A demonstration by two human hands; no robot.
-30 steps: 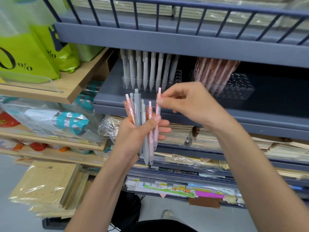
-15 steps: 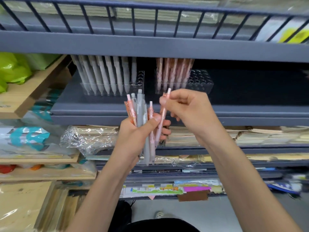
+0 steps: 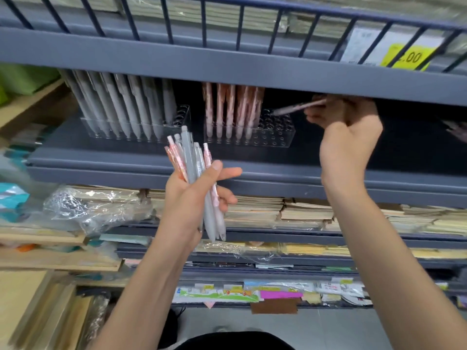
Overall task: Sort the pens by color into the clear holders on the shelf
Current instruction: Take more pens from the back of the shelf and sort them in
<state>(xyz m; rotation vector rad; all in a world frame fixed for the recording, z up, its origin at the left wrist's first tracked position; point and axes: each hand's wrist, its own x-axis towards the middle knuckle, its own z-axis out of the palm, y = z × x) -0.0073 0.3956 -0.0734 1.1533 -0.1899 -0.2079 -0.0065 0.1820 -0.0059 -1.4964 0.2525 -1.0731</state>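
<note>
Two clear plastic holders with rows of round holes stand side by side on the dark grey metal shelf (image 3: 126, 160). The left holder (image 3: 183, 114) carries roughly eight pale grey pens (image 3: 131, 104), all leaning left, with a few bare holes at its right end. The right holder (image 3: 280, 133) carries about six pink patterned pens (image 3: 230, 107) at its left end. Both counts are loose, since the rows overlap.

The left hand (image 3: 192, 198) is in front of the shelf edge, thumb and fingers curled round a mixed bundle of pens (image 3: 192, 160). Six tops show, three grey or whitish and three pink. The right hand (image 3: 348, 137) is raised just right of the right holder, fingers closed on a single pink pen (image 3: 298, 108). This pen lies almost level, its tip over the holder's bare holes.

Above runs an upper shelf with a barred rail (image 3: 240, 21) and a yellow price tag (image 3: 406, 56). Below lie stacks of plastic-wrapped notebooks (image 3: 252, 208), and pale wooden shelves (image 3: 38, 238) stand at the left.

The tops of the shelved pens are hidden behind the upper shelf's front edge. The single pink pen is blurred, and the right fingertips sit in shadow.
</note>
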